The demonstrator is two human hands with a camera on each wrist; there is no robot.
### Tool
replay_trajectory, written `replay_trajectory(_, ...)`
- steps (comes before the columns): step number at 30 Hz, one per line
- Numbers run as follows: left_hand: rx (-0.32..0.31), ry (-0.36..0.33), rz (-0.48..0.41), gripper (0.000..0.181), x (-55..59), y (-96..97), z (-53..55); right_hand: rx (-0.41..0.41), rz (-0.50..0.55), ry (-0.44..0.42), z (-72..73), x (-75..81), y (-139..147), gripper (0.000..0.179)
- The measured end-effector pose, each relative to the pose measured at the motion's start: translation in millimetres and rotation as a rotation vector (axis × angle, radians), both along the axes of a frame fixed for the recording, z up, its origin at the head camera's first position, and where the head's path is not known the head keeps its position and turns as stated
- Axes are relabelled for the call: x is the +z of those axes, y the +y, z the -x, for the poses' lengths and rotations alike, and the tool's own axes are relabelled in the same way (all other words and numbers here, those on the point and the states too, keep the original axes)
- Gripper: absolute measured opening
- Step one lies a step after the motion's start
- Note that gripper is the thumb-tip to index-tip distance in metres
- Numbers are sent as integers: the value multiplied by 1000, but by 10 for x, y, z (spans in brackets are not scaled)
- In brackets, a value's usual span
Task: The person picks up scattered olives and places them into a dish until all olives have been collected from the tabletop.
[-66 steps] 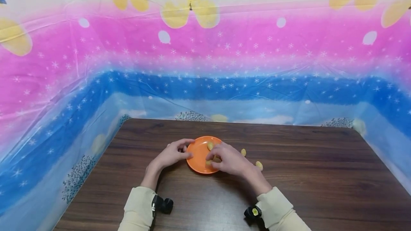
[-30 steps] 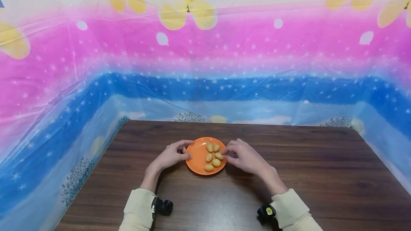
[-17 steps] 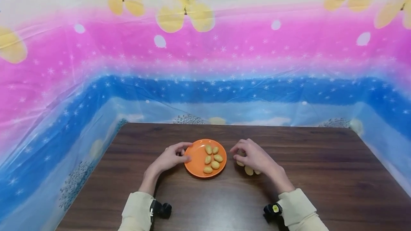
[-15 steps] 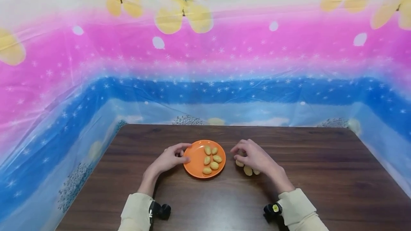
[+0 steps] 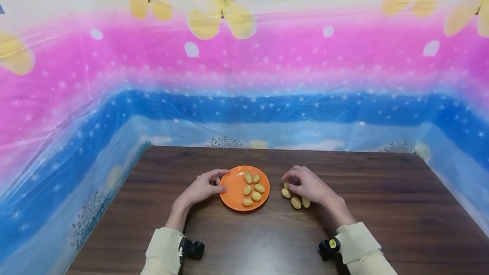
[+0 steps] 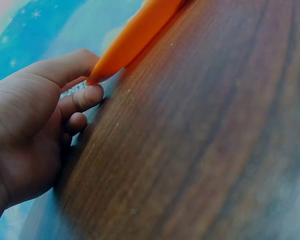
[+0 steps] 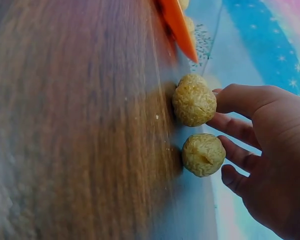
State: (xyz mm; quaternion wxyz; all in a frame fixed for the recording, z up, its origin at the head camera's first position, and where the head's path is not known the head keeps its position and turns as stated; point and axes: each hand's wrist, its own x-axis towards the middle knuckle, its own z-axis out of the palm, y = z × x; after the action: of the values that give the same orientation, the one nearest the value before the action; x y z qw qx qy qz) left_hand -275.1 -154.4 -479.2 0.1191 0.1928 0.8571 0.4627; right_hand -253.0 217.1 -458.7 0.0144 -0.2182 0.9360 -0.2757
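Note:
My left hand [image 5: 200, 188] grips the left rim of an orange plate [image 5: 231, 196], thumb on top and fingers below. Several small yellow oval pieces with netted, wrinkled skin, like little potatoes, lie on the plate's right half, including one piece [image 5: 247, 202] near its front. My right hand [image 5: 311, 186] is over more such pieces on the table, thumb and index finger around the rearmost piece [image 5: 286, 184]. I cannot tell whether they pinch it. In the right wrist view, a nearer piece [image 7: 203, 155] stands in front of the fingers, and another piece [image 7: 194, 105] partly hides the fingertips.
The dark wood-grain table [image 5: 252, 241] carries the plate and pieces. A patterned pink and blue cloth [image 5: 244, 75] hangs behind it and at both sides. A black wrist camera [image 5: 192, 249] is strapped to the left wrist, another camera [image 5: 328, 248] to the right.
My right hand has drawn back from over the plate to the loose pieces on its right, last shifting slightly further right. My left hand keeps its grip on the plate rim.

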Motion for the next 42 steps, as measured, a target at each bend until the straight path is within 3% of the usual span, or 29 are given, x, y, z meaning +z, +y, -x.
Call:
replay_trajectory(17, -12, 11, 25, 56, 66, -24, 34, -7, -18, -74, 76, 51, 84, 25)
replay_trajectory(30, -22, 10, 19, 55, 32, -5, 30, -17, -25, -59, 83, -2, 79, 24)
replay_trajectory(42, -31, 16, 21, 55, 26, -8, 13, -27, -23, -27, 62, 70, 8, 25)
